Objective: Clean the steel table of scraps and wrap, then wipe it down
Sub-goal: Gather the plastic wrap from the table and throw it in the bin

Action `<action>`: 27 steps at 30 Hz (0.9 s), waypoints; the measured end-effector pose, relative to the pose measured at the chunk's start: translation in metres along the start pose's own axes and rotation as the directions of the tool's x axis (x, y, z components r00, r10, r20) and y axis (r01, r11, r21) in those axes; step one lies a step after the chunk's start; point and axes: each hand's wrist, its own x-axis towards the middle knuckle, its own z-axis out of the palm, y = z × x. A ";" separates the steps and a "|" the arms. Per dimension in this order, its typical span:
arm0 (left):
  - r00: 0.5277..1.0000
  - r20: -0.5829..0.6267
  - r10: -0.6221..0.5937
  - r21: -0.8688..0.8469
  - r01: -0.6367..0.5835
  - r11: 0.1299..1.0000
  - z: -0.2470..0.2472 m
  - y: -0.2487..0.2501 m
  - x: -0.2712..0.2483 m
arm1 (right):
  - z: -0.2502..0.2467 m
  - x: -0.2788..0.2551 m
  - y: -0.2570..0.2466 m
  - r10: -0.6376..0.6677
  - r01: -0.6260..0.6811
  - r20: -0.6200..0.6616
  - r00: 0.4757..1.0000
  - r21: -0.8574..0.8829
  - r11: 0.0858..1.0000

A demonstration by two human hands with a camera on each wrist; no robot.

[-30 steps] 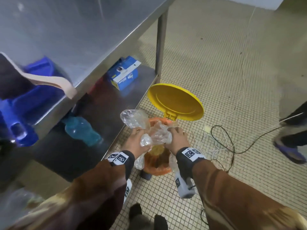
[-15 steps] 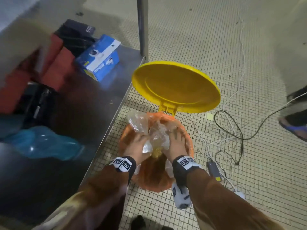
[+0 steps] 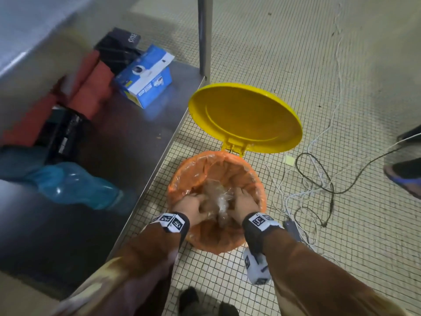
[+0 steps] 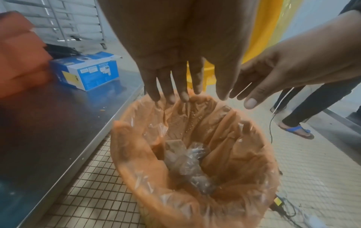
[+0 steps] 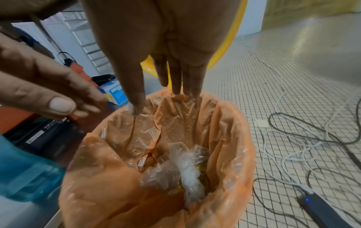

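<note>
An orange-lined bin (image 3: 258,179) stands on the tiled floor with its yellow lid (image 3: 246,117) tipped up behind it. A crumpled bundle of clear wrap (image 4: 187,163) with yellowish scraps (image 5: 203,177) lies loose at the bottom of the liner. My left hand (image 3: 191,206) and right hand (image 3: 243,204) hover side by side over the bin mouth. In the left wrist view my left hand (image 4: 175,74) has straight, spread fingers holding nothing. In the right wrist view my right hand (image 5: 162,74) is the same, fingers pointing down at the liner.
The table's lower steel shelf (image 3: 127,142) runs along the left, holding a blue box (image 3: 145,76), a teal bottle (image 3: 75,185) and red and black items. A table leg (image 3: 204,37) stands behind the lid. Cables (image 3: 314,179) and another person's sandalled foot (image 3: 403,176) lie right.
Both hands went down into the bin mouth with the wrap bundle and let it go; it now lies at the bottom. My head has leaned lower and closer.
</note>
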 end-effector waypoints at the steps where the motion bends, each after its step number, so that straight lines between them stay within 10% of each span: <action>1: 1.000 -0.008 -0.012 -0.009 0.012 1.000 -0.005 0.004 -0.010 | -0.007 -0.009 -0.002 -0.010 0.010 0.003 1.000 -0.017 1.000; 12: 0.982 -0.132 -0.131 -0.122 0.115 0.986 -0.035 0.032 -0.154 | -0.055 -0.147 -0.044 -0.211 0.231 0.145 0.967 -0.139 0.963; 27: 0.843 -0.385 -0.376 -0.299 0.271 0.915 -0.038 -0.034 -0.384 | -0.027 -0.311 -0.150 -0.444 0.481 0.185 0.877 -0.343 0.807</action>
